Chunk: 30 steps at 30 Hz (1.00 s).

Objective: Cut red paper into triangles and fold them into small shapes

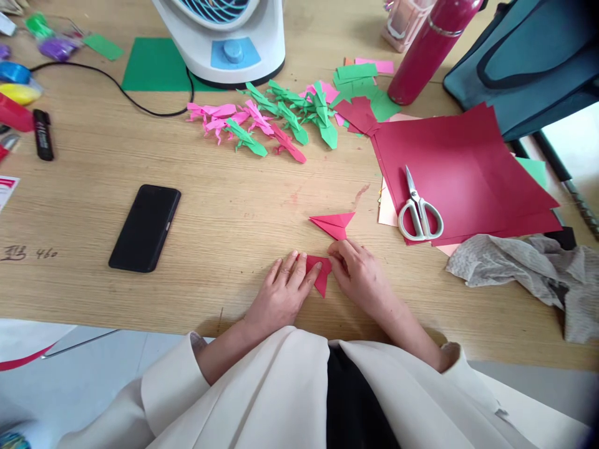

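Note:
A small folded red paper piece [322, 284] lies on the wooden table [224, 212] near its front edge. My left hand [284, 285] rests flat on the left part of this piece, its fingers spread and pressing it down. At the piece's right edge is my right hand [358, 271], its fingers curled together; what lies between the fingertips is hidden. Just beyond my right fingertips sits a second folded red paper piece [334, 223], pointed toward the left.
Red sheets [449, 168] with scissors [418, 212] on top lie right, near a grey cloth [505, 265]. Folded green and pink figures [285, 115] are heaped before a white fan [234, 50]. A phone [145, 229] is left; a red bottle [430, 50] stands behind.

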Available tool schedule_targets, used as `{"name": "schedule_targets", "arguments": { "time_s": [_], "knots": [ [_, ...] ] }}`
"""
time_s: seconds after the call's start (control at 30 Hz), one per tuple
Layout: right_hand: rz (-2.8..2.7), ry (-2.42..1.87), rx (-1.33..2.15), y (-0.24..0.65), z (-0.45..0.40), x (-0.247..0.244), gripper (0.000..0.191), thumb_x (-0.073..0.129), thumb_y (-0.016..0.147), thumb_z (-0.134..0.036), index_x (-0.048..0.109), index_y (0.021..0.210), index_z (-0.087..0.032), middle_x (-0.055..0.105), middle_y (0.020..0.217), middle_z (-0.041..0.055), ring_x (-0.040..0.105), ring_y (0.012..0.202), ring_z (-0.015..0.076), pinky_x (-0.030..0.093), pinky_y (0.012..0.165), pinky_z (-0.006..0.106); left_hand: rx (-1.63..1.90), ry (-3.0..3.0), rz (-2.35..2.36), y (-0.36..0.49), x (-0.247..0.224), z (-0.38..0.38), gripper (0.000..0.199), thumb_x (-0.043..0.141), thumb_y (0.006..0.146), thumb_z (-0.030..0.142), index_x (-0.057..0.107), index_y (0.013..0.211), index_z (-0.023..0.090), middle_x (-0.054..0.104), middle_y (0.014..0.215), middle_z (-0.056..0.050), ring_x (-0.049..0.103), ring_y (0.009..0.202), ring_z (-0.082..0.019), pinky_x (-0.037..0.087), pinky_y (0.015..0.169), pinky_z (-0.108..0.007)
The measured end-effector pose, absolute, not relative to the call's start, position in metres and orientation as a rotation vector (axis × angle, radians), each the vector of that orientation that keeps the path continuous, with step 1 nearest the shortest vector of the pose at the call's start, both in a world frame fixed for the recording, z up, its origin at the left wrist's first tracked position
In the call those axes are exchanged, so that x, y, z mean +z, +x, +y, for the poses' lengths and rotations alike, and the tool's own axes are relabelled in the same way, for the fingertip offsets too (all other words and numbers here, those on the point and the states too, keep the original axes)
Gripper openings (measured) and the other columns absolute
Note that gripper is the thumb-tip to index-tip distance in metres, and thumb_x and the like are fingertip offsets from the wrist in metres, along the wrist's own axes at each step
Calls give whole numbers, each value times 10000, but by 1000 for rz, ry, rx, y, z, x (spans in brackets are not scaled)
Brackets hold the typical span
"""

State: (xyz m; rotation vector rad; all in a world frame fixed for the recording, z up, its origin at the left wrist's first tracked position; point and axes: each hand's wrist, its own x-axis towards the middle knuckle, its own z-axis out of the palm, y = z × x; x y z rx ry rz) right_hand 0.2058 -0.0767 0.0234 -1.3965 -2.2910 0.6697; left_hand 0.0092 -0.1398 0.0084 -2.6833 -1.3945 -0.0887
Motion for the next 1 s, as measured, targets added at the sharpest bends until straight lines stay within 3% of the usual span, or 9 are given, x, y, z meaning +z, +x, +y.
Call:
{"name": "schedule_targets", "arguments": {
  "time_s": [0.27,0.5,0.63,0.7,0.83,0.9,1.0],
  "knots": [
    [-2213,-1374,731,212,-78,22,89,510,929,-122,552,959,-195,647,943,67,601,808,197,445,726,310,-72,-2711,-1462,14,8,-139,530,523,950,249,440,1469,321,554,1429,-178,526,1331,-345,461,1034,-491],
    [-2179,-1316,791,213,-75,23,136,496,913,-92,564,965,-198,638,912,49,596,792,182,450,722,295,-148,-2736,-1397,7,9,-138,489,517,939,229,506,1428,253,540,1441,-192,515,1336,-352,458,1030,-465],
    [-2205,-1273,768,213,-76,27,134,483,933,-104,571,988,-189,633,933,53,589,803,174,449,728,288,-335,-2801,-1456,-2,18,-128,480,402,952,116,508,1419,156,566,1426,-157,524,1327,-268,440,1034,-390],
    [-2261,-1216,712,212,-76,30,138,464,953,-118,574,1001,-186,626,922,58,583,813,178,446,736,294,-435,-2830,-1550,-3,27,-118,452,388,980,155,494,1420,154,606,1377,-147,580,1244,-229,462,981,-370],
    [-2375,-1040,580,212,-76,40,143,438,992,-163,574,1032,-177,608,922,77,567,819,191,447,743,312,-531,-2923,-1693,-5,39,-89,446,542,945,264,522,1378,158,635,1317,-144,574,1211,-265,448,992,-438],
    [-2412,-966,549,212,-76,49,157,424,1005,-173,572,1057,-177,605,930,82,558,815,191,452,745,318,-623,-3054,-1732,-6,42,-77,386,581,919,246,587,1296,168,669,1257,-118,600,1163,-248,454,982,-409],
    [-2397,-896,560,212,-71,63,168,424,1009,-176,574,1085,-183,598,946,81,559,838,189,465,760,322,-880,-3308,-1855,-7,46,-65,151,590,884,186,699,989,184,732,976,-30,657,908,-175,485,814,-288]
  ]
}}
